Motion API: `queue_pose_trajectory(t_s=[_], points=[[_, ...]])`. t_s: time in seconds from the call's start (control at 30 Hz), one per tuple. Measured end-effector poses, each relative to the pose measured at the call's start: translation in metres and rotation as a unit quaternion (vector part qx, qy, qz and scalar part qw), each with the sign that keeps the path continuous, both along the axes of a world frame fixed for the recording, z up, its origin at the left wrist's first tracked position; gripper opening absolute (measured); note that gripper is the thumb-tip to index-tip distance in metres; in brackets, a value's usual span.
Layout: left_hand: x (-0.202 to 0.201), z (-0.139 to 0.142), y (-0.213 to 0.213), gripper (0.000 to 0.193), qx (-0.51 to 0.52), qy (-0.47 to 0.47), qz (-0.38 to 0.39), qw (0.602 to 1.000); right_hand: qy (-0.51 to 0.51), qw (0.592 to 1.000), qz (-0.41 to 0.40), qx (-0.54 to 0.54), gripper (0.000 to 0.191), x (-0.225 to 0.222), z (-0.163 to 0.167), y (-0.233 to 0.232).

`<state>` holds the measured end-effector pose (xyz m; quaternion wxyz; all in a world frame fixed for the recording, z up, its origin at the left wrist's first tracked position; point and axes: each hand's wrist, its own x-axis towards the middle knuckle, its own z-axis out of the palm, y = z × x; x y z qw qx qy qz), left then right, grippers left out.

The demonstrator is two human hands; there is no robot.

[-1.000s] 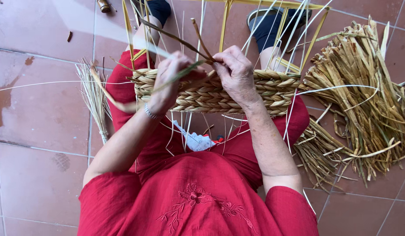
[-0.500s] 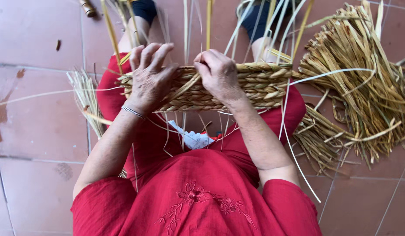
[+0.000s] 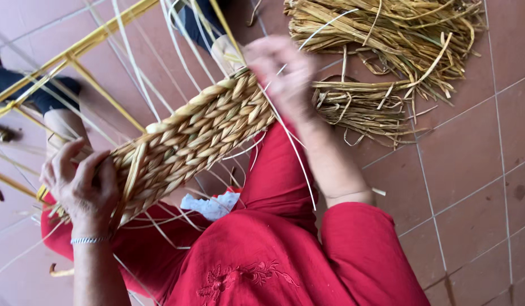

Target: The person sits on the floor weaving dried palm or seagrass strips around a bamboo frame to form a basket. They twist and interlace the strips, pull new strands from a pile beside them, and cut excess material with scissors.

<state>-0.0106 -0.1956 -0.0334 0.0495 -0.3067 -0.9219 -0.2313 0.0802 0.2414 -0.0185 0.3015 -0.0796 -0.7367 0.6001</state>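
Nearest, a red-clad lap bears a woven straw band (image 3: 194, 141) slanting across it; the left hand (image 3: 81, 184) clasps the band's lower end to steady it, while the blurred right hand (image 3: 285, 76) pinches pale strands (image 3: 293, 144) at the upper end, loose straw (image 3: 387, 51) heaped on tiles (image 3: 472, 187) beyond

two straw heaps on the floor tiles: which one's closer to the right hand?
The smaller, flatter bundle, right beside the right hand at the woven band's end. The big pile lies farther off, toward the frame's top.
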Motion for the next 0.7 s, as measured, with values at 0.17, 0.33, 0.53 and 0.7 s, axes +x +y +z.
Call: queue_pose_trajectory(t_s=[0.17, 0.33, 0.53, 0.7], points=[[0.003, 0.004, 0.000, 0.017, 0.004, -0.023, 0.011, 1.000, -0.122, 0.954, -0.265, 0.065, 0.006, 0.022, -0.068, 0.172], [0.006, 0.013, -0.001, 0.016, -0.036, -0.019, 0.020, 0.999, -0.464, 0.822, -0.120, 0.308, 0.019, 0.017, -0.139, 0.196], [0.004, 0.013, -0.004, 0.017, -0.052, -0.022, 0.021, 0.998, -0.474, 0.780, -0.098, 0.396, 0.038, -0.003, -0.161, 0.190], [0.001, 0.008, -0.005, 0.015, -0.056, -0.013, 0.019, 0.998, -0.329, 0.837, -0.149, 0.411, 0.026, 0.020, -0.163, 0.182]])
